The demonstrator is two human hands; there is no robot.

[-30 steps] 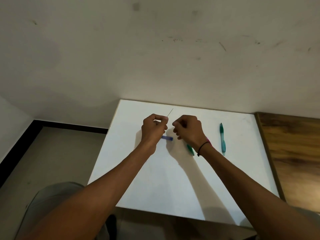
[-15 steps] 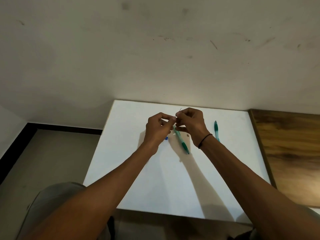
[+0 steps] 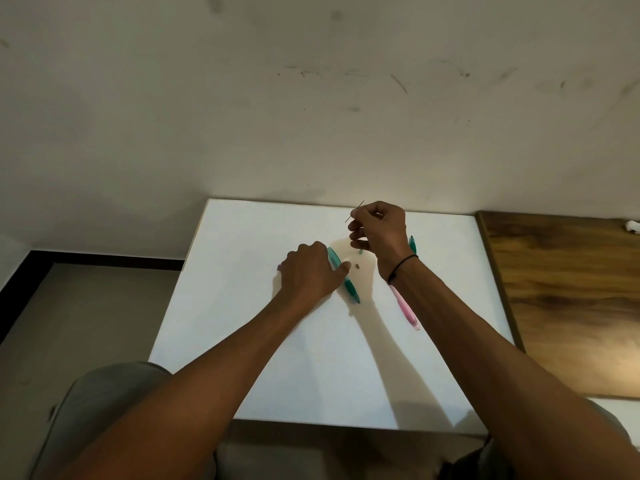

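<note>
While your right hand [image 3: 379, 233] pinches the thin lead [image 3: 355, 211] between thumb and fingertip, raised over the far part of the white table [image 3: 242, 306], the stick pokes out on both sides of the pinch. Any hard squeeze or bump could snap it. Your left hand [image 3: 308, 271] lies knuckles-up over the green pencil [image 3: 349, 287] on the table, thumb against the barrel; can't tell if the fingers have closed round it. If not held, the round barrel may roll away. A small dark bit [image 3: 356, 266] and a small green piece [image 3: 360, 251] lie loose just beside that thumb, and a sweep could scatter them. The pink pencil [image 3: 407, 310] lies under your right forearm and the second green pencil [image 3: 412, 244] behind the wrist. Dropping the arm could shove either.
</note>
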